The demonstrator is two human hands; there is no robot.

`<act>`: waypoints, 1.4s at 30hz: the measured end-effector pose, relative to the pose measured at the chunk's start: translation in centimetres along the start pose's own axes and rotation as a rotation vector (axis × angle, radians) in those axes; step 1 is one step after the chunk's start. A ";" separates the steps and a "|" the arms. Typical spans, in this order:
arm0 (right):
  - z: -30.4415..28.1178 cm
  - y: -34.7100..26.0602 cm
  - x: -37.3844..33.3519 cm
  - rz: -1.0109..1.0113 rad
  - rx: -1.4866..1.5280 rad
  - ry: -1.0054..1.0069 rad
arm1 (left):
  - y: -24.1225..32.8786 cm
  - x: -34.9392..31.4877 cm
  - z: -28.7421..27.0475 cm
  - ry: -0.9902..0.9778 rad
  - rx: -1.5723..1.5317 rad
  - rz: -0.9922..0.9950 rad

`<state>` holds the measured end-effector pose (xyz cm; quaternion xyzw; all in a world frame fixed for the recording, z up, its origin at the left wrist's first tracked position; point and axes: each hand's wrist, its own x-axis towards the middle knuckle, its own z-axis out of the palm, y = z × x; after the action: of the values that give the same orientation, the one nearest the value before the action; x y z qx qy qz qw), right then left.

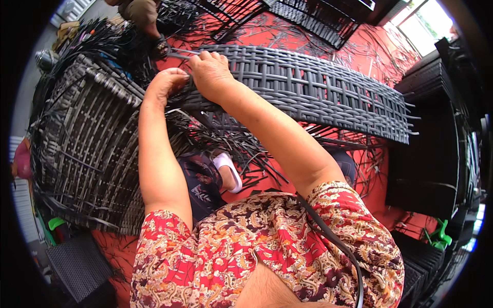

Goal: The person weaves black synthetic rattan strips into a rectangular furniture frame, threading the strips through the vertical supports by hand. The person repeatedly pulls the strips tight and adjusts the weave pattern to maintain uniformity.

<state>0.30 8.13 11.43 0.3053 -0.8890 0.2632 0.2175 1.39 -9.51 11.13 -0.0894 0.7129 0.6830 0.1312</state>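
Note:
A long grey woven wicker panel [308, 82] stretches from the middle of the head view toward the right, with loose strand ends poking out at its far right tip. My right hand [210, 74] is closed over the panel's left end, fingers curled at its upper edge. Just left of it, my left hand [168, 82] is bent at the wrist with thumb and fingers pinched together by the same end. What lies in that pinch is too small to make out. Thin grey strips [181, 53] stick out to the left beyond my right fingers.
A large dark woven piece [97, 149] leans at left. Cut strips litter the red floor [377, 169]. Stacked black panels [423, 154] stand at right, black frames [313, 23] at the far side. Another person's leg and sandalled foot [160, 49] show at upper left.

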 end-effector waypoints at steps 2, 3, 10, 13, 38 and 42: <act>-2.7 0.1 -0.3 -0.086 0.086 -0.009 | -0.3 -0.1 -0.4 0.025 0.049 -0.010; -4.3 0.4 -0.8 -0.142 0.111 0.002 | -0.3 0.0 -0.3 0.048 0.086 -0.026; -16.2 5.8 -9.7 -0.136 0.120 -0.020 | -0.2 -1.6 -0.3 0.069 0.014 -0.015; -20.1 9.7 -15.1 0.072 0.016 -0.005 | -0.6 -0.6 -0.5 0.054 0.021 -0.033; -27.0 19.9 -23.7 0.574 -0.015 0.286 | -2.3 -0.4 -2.5 0.094 -0.086 0.062; -25.5 20.1 -21.8 0.483 -0.042 0.237 | -2.3 -0.5 -2.4 0.093 -0.082 0.053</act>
<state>8.51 46.40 12.35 0.0466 -0.9096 0.3228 0.2574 2.45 -12.01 9.22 -0.1073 0.6918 0.7101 0.0760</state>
